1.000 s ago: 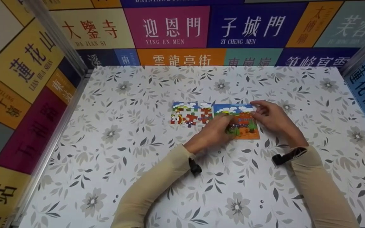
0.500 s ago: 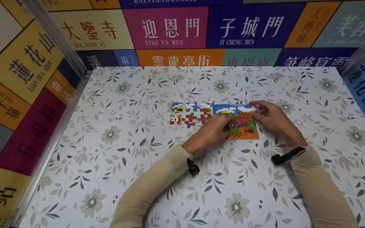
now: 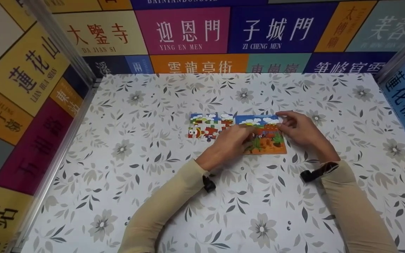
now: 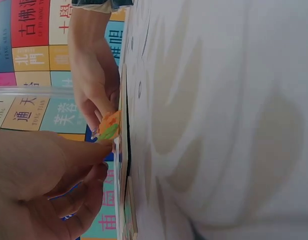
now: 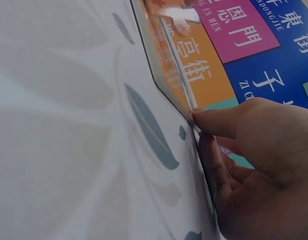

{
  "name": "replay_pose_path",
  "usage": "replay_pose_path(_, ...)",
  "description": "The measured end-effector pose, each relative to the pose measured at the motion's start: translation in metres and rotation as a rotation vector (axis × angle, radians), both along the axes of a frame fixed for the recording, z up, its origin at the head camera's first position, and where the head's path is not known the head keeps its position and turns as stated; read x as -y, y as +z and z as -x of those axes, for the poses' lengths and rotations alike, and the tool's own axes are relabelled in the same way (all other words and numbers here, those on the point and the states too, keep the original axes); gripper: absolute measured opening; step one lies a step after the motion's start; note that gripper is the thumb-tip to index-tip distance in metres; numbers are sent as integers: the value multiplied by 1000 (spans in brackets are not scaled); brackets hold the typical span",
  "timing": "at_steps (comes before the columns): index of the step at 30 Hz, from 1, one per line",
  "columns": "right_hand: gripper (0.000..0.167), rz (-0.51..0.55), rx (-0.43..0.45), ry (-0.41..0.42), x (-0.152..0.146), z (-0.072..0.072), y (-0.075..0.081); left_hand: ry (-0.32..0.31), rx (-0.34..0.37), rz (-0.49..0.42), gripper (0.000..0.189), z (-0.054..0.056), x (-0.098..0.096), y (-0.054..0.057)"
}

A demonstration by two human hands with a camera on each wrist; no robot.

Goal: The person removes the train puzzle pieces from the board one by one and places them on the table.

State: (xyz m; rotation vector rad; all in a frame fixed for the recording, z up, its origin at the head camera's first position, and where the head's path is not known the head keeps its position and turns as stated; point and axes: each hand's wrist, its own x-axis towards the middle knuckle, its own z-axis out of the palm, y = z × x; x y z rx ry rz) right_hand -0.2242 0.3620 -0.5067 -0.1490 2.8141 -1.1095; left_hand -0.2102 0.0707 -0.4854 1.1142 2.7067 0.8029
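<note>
A flat puzzle board (image 3: 274,149) with a train picture, blue sky and orange ground lies mid-table. My right hand (image 3: 299,128) pinches its right edge near the far corner between thumb and index finger. In the left wrist view, my left hand (image 4: 58,175) holds an orange puzzle piece (image 4: 109,125) with a green leaf shape at its fingertips, tilted up over the board's surface. From the head view, that hand covers the board's left part. Left of the board lies a partly joined group of puzzle pieces (image 3: 196,133), with table showing through its gaps; the left hand hides its lower right.
The table (image 3: 153,182) has a white cloth with grey flowers and leaves. Panels of coloured signs (image 3: 188,31) stand along the back and both sides. Black wrist straps (image 3: 209,183) sit at the sleeve cuffs.
My left hand has shifted slightly left across the board, uncovering more of its orange ground. The right hand stays at the board's edge.
</note>
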Motion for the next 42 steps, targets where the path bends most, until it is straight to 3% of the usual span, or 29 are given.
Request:
replay_pose_path(9,49,-17,-37,14,0,0,-2,-60,-124,116,25,1,3,0)
replay_pose_path(15,50,-21,-26,15,0,0,-2,-61,-36,-8,19,7,7,2)
replay_pose_path(23,51,-6,-13,16,-1,-1,0,-81,-99,-48,23,14,15,4)
replay_pose_path(29,51,-6,-10,9,0,-1,0,-75,6,-80,20,14,18,2)
replay_pose_path(33,49,-4,-13,-2,1,-1,-1,-64,94,-167,18,15,20,3)
replay_pose_path(36,49,-5,-24,11,0,0,-2,-89,150,-246,20,15,24,3)
replay_pose_path(42,48,-17,-27,12,-1,0,-1,-105,213,-318,30,13,39,4)
